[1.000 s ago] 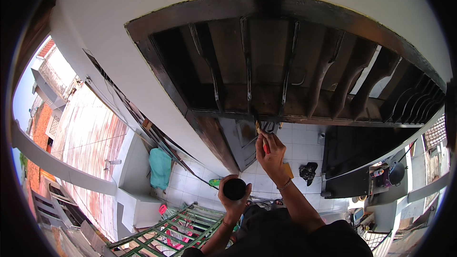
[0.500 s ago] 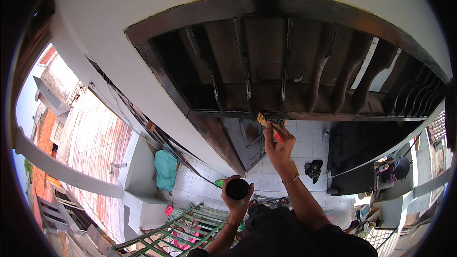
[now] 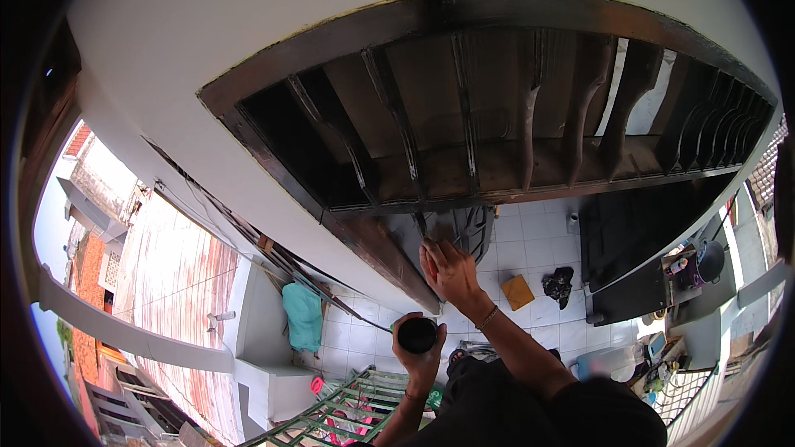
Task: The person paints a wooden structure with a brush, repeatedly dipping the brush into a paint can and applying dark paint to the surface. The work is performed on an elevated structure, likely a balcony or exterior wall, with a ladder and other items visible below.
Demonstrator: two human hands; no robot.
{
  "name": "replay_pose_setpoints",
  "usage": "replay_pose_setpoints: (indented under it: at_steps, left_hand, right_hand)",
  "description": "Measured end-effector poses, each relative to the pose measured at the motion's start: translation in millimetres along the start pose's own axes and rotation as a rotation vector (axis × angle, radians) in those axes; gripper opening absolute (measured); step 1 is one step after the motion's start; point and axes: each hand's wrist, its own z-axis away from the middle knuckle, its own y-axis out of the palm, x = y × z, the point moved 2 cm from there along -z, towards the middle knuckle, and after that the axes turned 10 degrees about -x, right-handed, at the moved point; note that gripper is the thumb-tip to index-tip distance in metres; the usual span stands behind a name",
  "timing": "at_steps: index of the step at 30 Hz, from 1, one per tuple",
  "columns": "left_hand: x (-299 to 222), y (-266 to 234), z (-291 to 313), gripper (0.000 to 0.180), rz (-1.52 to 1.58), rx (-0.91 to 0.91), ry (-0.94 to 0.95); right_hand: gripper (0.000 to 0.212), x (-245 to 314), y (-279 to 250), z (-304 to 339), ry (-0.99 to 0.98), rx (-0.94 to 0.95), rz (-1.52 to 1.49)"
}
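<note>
My left hand [image 3: 424, 371] is wrapped round a small cup [image 3: 416, 335] whose inside is black; what fills it is hard to make out. Up and to the right of it, my right hand [image 3: 451, 273] grips a paintbrush [image 3: 421, 225], fingers closed on its red handle. The dark tip of the brush points up to the lower rail of a dark brown wooden transom frame [image 3: 513, 195] with upright slats. Whether the bristles touch the rail I cannot tell. Some slats look glossy black, others duller brown.
A green metal frame [image 3: 364, 406] stands below at the left, beside pink things. On the white tiled floor [image 3: 509, 236] lie a yellow-brown square [image 3: 517, 291] and a black plastic bag [image 3: 558, 282]. A turquoise bundle [image 3: 301, 316] sits by the low wall. Dark door panels hang below the transom.
My right hand has moved left and down with the brush, its bristles now pointing upward under the rail. The view has shifted a little. My left hand still holds the cup.
</note>
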Motion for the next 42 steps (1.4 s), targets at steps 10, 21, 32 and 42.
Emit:
replay_pose_setpoints:
  at_steps: [10, 21, 32, 42]
  left_hand:
    - [-5.2, 27.0, 14.8, 0.051, 0.025, -0.013, 0.006]
    - [-20.4, 5.0, 32.5, 0.056, -0.105, -0.065, 0.039]
    - [53.7, -66.0, 84.0, 0.057, -0.105, -0.177, 0.069]
    - [80.2, -97.9, 93.9, 0.058, -0.082, -0.235, 0.050]
  right_hand:
    - [0.026, -52.1, -72.9, -4.0, 0.052, -0.186, 0.194]
    - [0.037, -28.7, -63.7, -20.5, -0.124, 0.171, -0.141]
    - [0.017, -10.4, -12.9, -2.9, -0.473, 0.697, -0.185]
    - [0.014, 28.8, 2.0, 34.3, -0.640, 0.737, -0.131]
